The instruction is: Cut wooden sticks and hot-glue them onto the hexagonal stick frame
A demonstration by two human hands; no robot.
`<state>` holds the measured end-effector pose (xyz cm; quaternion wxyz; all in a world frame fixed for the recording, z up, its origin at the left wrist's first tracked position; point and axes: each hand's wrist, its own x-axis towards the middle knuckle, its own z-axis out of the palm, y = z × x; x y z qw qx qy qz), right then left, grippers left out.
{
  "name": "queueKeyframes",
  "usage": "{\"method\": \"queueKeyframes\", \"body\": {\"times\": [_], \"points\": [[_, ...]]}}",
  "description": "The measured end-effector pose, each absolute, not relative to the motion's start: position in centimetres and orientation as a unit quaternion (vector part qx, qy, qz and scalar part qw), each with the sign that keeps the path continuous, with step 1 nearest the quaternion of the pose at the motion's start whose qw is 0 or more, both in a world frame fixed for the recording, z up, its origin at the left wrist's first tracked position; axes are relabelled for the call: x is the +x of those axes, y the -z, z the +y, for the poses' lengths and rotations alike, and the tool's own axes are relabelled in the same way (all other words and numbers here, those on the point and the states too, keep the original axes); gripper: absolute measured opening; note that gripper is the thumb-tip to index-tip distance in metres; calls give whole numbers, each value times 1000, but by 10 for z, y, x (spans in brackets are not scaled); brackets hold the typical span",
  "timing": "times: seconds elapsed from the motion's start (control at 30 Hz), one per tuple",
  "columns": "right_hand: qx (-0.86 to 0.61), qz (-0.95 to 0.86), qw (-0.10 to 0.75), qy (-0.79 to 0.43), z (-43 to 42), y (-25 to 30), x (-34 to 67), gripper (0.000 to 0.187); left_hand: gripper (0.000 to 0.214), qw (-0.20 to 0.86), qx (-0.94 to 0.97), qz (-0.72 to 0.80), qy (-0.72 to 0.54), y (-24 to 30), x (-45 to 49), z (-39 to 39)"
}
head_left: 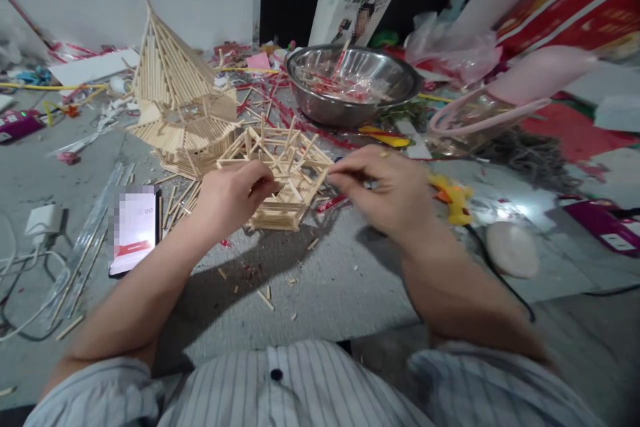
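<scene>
A many-sided frame (287, 177) of pale wooden sticks stands on a gray table (330, 293), between a person's two hands. Its low base has stacked, layered walls; above, thin sticks cross at many angles, ends jutting out. The left hand (237, 197) curls at its near left; the right hand (383, 187) brings thumb and forefinger together at its right edge. I cannot tell whether either pinches a stick.

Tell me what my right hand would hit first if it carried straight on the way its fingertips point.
The right hand points leftward, so it would probably meet the near right side of the stick frame first; whether the fingertips already touch it is unclear.
</scene>
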<state>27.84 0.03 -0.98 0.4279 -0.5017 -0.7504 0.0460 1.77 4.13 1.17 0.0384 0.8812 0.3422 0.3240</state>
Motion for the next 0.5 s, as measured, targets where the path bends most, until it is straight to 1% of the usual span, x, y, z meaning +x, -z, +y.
{"method": "queueKeyframes", "body": {"times": [0.13,0.3,0.4,0.5], "points": [[-422,-799,423,-58,2,-2,222,8,22,5,882,286,-376,-2,21,42],[-392,-818,416,-65,8,-5,220,6,24,-12,876,284,-389,6,26,44],[-402,-816,410,-71,9,-6,223,9,21,-8,881,285,-376,8,23,46],[-429,-801,409,-78,13,-4,226,13,16,21,890,321,-323,0,13,51]]}}
